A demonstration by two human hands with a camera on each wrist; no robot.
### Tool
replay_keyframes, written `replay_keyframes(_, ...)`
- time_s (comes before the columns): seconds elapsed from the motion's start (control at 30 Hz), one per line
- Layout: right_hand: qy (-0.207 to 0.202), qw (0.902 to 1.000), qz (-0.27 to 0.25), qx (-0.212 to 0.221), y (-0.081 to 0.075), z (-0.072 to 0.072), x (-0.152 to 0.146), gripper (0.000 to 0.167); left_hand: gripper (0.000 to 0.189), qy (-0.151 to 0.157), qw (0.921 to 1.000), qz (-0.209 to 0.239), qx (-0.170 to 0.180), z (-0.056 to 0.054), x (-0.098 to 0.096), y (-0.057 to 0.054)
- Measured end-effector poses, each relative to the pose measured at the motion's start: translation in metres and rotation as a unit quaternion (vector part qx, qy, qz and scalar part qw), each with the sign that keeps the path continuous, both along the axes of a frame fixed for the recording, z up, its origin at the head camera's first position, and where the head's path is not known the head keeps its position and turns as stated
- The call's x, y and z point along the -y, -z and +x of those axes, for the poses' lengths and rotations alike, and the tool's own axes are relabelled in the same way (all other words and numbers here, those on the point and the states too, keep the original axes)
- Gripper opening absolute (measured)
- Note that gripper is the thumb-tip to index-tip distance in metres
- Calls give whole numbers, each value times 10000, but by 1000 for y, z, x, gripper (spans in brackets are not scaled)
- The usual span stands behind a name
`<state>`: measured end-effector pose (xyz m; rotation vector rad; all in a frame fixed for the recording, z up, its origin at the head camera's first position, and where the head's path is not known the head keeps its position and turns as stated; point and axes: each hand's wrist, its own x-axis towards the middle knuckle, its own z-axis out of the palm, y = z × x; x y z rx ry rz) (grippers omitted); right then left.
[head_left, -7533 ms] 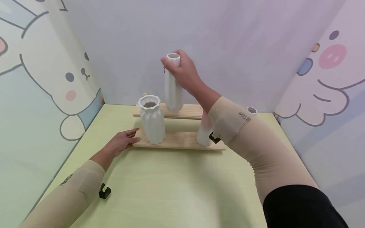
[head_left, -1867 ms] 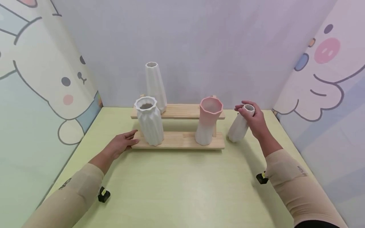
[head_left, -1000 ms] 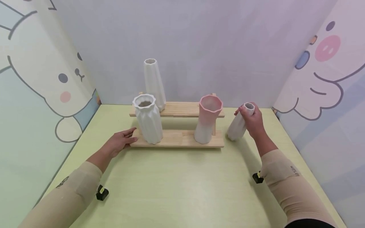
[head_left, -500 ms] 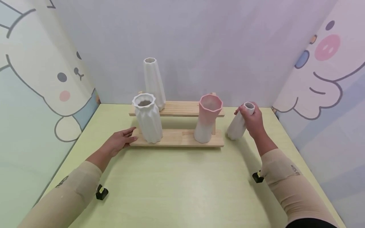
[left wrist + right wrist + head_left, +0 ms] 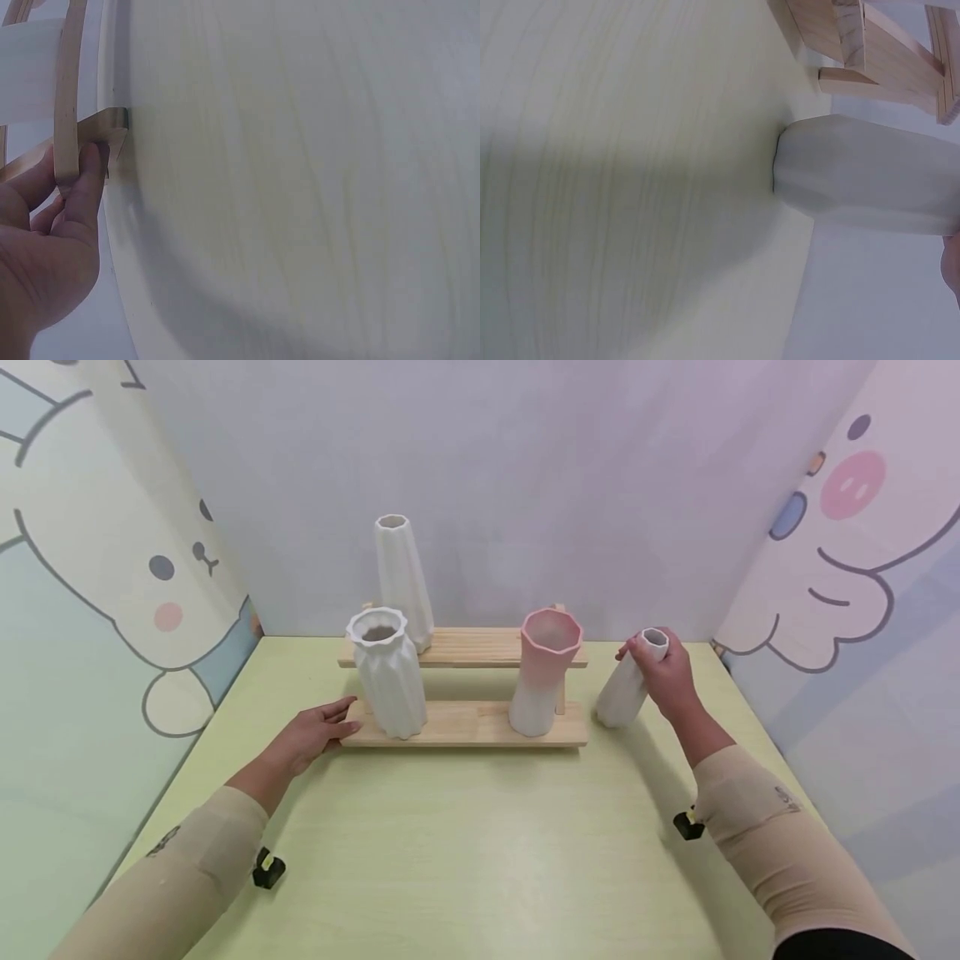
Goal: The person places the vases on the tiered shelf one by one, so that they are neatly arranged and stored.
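My left hand (image 5: 315,739) pinches the left end of the lower board of a two-tier wooden stand (image 5: 474,727); the left wrist view shows thumb and fingers (image 5: 90,176) on either side of the board. At the right of the stand, my right hand (image 5: 670,677) grips a white vase (image 5: 622,695) near its neck. That vase's base (image 5: 799,161) is down on the table in the right wrist view. A tall white vase (image 5: 405,581) stands at the left of the upper board. On the lower board are a white ruffled-rim vase (image 5: 392,685) and a pink-and-white vase (image 5: 536,685).
The pale yellow-green table (image 5: 450,843) stretches in front of the stand. A plain back wall (image 5: 525,485) rises close behind it. Side walls with cartoon animals (image 5: 855,485) flank the table.
The tall white vase, earlier held up by my right hand, now stands on the upper board. My right hand has moved right and holds the other white vase. The left hand keeps its place.
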<state>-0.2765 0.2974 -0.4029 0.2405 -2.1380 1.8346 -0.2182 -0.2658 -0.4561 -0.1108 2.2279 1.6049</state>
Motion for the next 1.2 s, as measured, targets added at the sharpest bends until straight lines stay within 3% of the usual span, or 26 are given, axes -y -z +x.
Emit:
replay_keyframes(0.2,189,9992,335,120,-6,0,-1,16,72,-12,10000,-43,-34,-1,1,2)
replay_keyframes(0.47,206,9995,155,192,-32,4,-6,20,72,29,10000,-86,-41,-1,-2,2)
replay_keyframes(0.83,271,9956,880,145,-94,4,1,27,71,2,10000,-49,55,-1,1,1)
replay_keyframes(0.97,215,9968,751,174,-118,4,2,29,71,18,10000,-24,55,-1,1,1)
replay_keyframes(1.2,-149,9999,33,34,-151,-1,12,31,74,37,10000,-16,-8,0,1,1)
